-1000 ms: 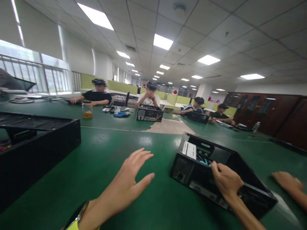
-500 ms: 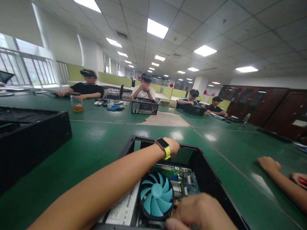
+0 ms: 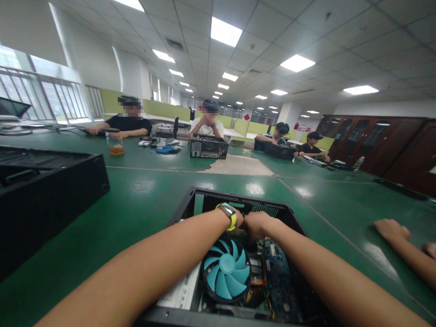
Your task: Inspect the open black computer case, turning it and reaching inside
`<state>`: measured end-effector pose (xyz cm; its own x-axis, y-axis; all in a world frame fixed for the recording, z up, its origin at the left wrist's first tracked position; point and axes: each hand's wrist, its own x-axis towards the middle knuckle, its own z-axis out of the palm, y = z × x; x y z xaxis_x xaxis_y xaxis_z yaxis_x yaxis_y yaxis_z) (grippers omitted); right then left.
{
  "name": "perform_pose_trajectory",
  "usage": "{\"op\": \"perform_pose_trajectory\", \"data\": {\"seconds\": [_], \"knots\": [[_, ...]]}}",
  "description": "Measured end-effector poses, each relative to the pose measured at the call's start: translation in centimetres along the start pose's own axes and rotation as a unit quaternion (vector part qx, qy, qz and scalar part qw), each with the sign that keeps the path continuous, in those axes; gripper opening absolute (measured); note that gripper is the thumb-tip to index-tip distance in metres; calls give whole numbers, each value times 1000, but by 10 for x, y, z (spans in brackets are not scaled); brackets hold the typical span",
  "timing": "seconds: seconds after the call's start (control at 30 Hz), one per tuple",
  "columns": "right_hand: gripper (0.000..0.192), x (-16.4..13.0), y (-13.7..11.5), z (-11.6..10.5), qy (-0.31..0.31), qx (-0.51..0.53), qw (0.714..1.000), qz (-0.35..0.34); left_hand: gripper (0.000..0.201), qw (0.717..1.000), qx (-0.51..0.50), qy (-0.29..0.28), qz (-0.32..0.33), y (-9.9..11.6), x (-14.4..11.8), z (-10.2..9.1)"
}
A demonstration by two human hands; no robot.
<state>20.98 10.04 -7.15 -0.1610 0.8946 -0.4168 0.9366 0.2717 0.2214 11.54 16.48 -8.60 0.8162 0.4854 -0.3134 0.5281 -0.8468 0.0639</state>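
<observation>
**Both hands deep inside the open computer case**

I have both arms reaching forward into the open black computer case [image 3: 190, 206], which sits on the green table [image 3: 143, 204] straight in front of me. My left hand [image 3: 239, 219] is mostly hidden behind its own wrist, where a watch [image 3: 228, 214] with a yellow-green strap shows; I cannot tell how its fingers are set or whether they hold anything. My right hand [image 3: 258, 225] sits right against the left one at the far end of the case, knuckles up and fingers curled downward into the shadow; what they grip, if anything, is out of my sight.

Just below the two hands lies the round fan [image 3: 226, 270] with blue blades, and to its right a blue-green circuit board [image 3: 276, 272] runs toward me under my right forearm. A pale label plate [image 3: 182, 290] lies to the left of the fan.

At my left stands another black case [image 3: 51, 195], well apart from mine. On the right edge a co-worker's hand [image 3: 391, 228] rests flat on the table. Across the table other people sit, with a third case [image 3: 209, 148] before one of them and a jar [image 3: 116, 144] of amber liquid near another.
</observation>
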Motion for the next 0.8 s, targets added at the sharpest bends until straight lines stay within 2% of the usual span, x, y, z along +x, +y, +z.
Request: {"op": "perform_pose_trajectory", "data": {"seconds": [0.07, 0.13, 0.27, 0.4, 0.67, 0.8], "knots": [[51, 1, 5, 0, -8, 1, 1000, 5, 24, 999, 26, -43, -5, 2, 2, 0], [49, 3, 8, 1, -21, 8, 1000, 11, 27, 997, 43, -57, -6, 4, 1, -1], [40, 9, 11, 5, -53, 29, 998, 21, 34, 998, 53, -36, 5, 7, -7, -2], [40, 11, 14, 9, -78, 58, 995, 24, 31, 998, 58, -14, 13, 10, -10, -1], [46, 13, 13, 12, -108, 101, 989, 24, 28, 998, 58, -28, 14, 9, 3, 6], [45, 11, 14, 10, -111, 121, 986, 13, 22, 1000, 28, 0, 7, 3, 9, 12]]}}
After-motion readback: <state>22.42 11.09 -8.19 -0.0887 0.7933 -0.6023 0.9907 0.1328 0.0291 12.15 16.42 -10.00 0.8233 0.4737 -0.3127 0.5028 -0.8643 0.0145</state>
